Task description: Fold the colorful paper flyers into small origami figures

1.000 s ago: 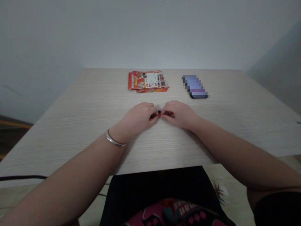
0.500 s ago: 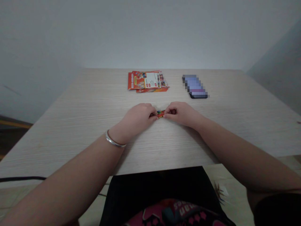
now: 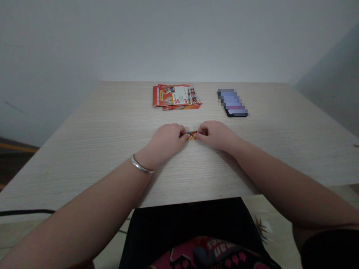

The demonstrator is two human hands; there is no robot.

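Between my two hands is a small piece of colourful printed paper (image 3: 192, 135) in red, yellow and green, close to the tabletop. My left hand (image 3: 171, 137) pinches its left end between thumb and fingers. At the opposite end, my right hand (image 3: 214, 133) grips it the same way. Both hands rest near the middle of the table, and their fingers cover much of the paper, so its full shape is hidden. A silver bangle (image 3: 141, 164) circles my left wrist.
Behind my hands lies a stack of red printed booklets or sheets (image 3: 175, 96). To its right is a phone (image 3: 232, 102) with a blurred screen. The pale wooden table (image 3: 84, 149) ends at a wall at the back. A black cable (image 3: 28, 212) runs in at the lower left.
My left wrist and bangle have shifted slightly right. The paper has turned a little in my fingers, showing more yellow on its near side. Stack and phone stay put.
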